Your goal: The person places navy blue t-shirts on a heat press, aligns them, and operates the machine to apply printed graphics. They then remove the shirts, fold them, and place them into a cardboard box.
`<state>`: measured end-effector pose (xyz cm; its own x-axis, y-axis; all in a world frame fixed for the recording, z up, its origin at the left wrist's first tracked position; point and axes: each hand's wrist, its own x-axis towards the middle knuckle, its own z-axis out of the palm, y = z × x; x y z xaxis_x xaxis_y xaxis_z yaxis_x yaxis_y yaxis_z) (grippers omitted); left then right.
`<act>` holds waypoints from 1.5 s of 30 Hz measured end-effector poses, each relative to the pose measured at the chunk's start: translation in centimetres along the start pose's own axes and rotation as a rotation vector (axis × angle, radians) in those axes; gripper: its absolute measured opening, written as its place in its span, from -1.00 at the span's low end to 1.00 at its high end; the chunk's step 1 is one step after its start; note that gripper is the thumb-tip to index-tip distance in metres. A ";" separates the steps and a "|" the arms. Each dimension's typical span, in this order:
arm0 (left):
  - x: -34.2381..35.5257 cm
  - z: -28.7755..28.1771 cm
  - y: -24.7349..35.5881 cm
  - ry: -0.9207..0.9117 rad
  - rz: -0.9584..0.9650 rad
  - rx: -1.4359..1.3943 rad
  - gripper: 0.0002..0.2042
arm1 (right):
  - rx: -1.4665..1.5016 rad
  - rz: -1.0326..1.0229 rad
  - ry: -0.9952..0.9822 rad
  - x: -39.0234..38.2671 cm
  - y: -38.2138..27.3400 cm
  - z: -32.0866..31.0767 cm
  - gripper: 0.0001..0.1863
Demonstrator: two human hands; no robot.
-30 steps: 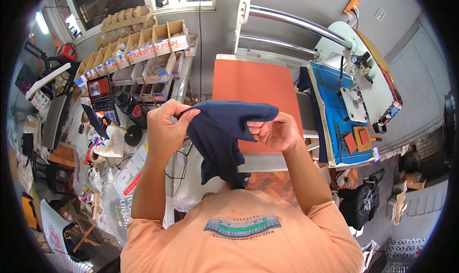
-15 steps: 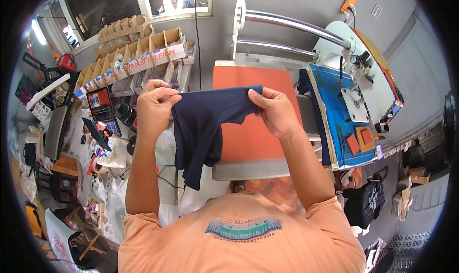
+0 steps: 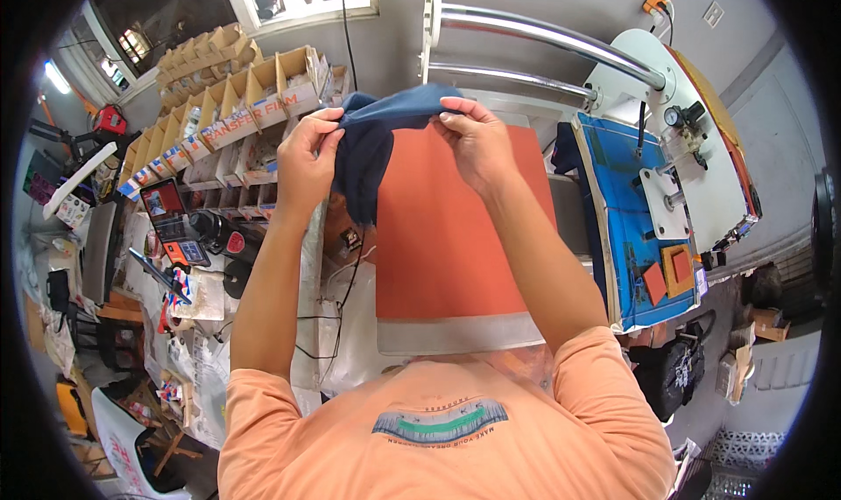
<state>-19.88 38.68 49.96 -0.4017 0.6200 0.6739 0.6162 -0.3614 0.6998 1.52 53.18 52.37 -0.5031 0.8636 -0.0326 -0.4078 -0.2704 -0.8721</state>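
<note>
Peach T-shirt [image 3: 447, 421] nearest, its hem side close to the pad's grey front strip [image 3: 460, 333]. Left hand [image 3: 308, 148]: thumb and fingers pinching navy cloth [image 3: 361, 163] at its left end. Right hand [image 3: 477, 145]: thumb and index pinching the right end; the other right fingers partly hidden, cannot tell. Cloth is between the 2 hands, across the far left of the orange-red pad [image 3: 460, 237], a fold hanging at the pad's left edge. Cannot tell if cloth touches pad.

Vs 0.5 s ago: both hands farther from the body; cloth was a wide drop over the pad's left, now bunched, top edge flopped over. More pad surface shows.

Edges: pad surface shows between the 2 forearms; right forearm crosses its right side, left forearm passes outside its left edge. Narrow gap between pad and blue-covered board [image 3: 626, 193] on the right. Left: black cable [image 3: 350, 272], cardboard bins [image 3: 228, 114]. Beyond cloth: 2 metal rails [image 3: 543, 40].
</note>
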 end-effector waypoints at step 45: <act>-19.2 5.3 -1.6 -0.504 -0.113 0.428 -0.88 | -1.217 0.131 -0.161 -11.9 8.0 -14.1 -0.74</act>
<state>-9.59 31.02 34.67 -0.1782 0.9248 0.3361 0.8448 -0.0313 0.5342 14.95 46.75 38.95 -0.6098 0.7744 -0.1688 0.5845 0.2955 -0.7557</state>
